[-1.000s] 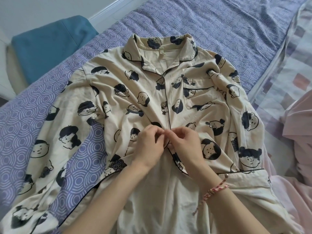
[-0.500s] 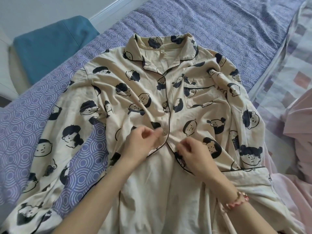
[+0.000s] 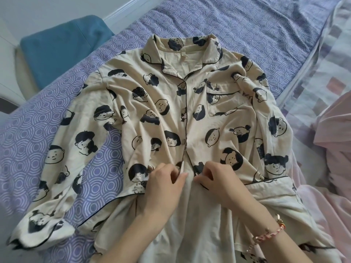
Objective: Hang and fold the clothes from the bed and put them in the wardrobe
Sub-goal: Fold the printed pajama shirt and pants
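Observation:
A cream pyjama shirt (image 3: 201, 103) printed with dark cartoon faces lies face up on the purple patterned bed sheet (image 3: 237, 25), collar away from me, sleeves spread. Its front is buttoned down to about the middle; below that the two front edges lie apart. My left hand (image 3: 163, 185) pinches the left front edge low on the placket. My right hand (image 3: 218, 179), with a pink bead bracelet at the wrist, pinches the right front edge just beside it. The hem is hidden under my forearms.
A teal cushion (image 3: 62, 50) sits on a pale chair beyond the bed's left edge. A pink garment (image 3: 334, 149) and a pale patchwork quilt (image 3: 322, 59) lie on the right side of the bed.
Both hands left the button they were working together and moved down the placket toward me; that button now shows fastened, and each hand pinches its own front edge lower down.

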`<act>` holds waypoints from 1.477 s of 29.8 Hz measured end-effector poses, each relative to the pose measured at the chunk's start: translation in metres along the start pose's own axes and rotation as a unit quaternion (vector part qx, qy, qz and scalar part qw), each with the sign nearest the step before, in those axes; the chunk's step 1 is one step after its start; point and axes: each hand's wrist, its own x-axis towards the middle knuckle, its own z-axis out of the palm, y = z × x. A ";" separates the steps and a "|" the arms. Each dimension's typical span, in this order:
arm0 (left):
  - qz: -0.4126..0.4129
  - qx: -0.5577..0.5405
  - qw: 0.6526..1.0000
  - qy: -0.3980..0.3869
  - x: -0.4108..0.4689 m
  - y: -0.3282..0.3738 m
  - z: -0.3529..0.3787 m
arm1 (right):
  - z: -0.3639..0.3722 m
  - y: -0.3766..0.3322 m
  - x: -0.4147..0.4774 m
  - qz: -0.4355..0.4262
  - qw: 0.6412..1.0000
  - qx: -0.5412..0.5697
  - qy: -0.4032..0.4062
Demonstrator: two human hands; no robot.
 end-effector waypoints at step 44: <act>-0.106 -0.183 0.975 -0.066 -0.034 0.012 0.027 | 0.027 0.020 -0.041 0.056 0.902 0.422 0.067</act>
